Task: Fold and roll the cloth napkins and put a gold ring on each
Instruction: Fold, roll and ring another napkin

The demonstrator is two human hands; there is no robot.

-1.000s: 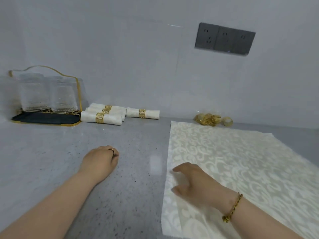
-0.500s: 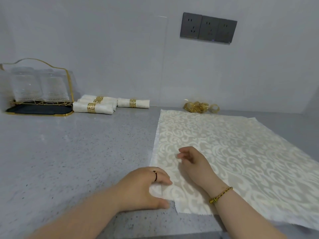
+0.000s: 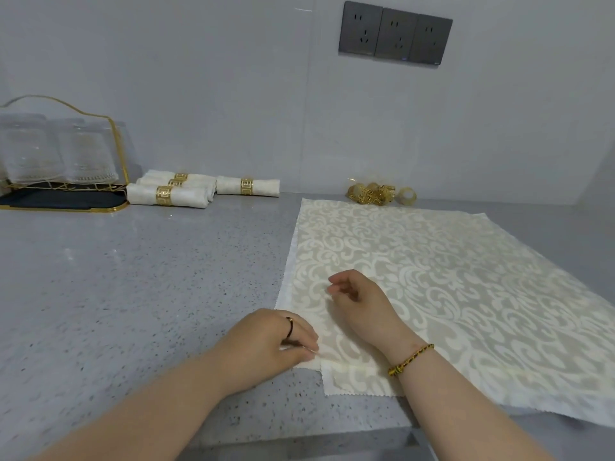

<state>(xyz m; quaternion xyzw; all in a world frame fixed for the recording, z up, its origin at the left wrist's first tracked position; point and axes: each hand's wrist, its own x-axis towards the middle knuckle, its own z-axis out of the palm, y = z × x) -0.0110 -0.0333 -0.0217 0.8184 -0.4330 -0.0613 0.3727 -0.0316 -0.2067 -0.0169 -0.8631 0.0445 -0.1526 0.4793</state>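
A cream damask napkin lies spread flat on the grey counter, right of centre. My left hand is at its near-left corner, fingers curled and pinching the cloth edge, which is slightly doubled over there. Just beyond it, my right hand lies over the napkin with fingers loosely curled and nothing in them. A heap of loose gold rings sits by the wall past the napkin's far edge. Several rolled napkins with gold rings lie at the back left, one of them apart to the right.
A gold wire rack with upturned glasses on a dark tray stands at the far left against the wall. Wall sockets are above the napkin. The counter's front edge runs just below my forearms.
My left hand has moved right from the bare counter to the napkin's near-left corner and taken hold of it. My right hand has shifted a little farther onto the cloth.
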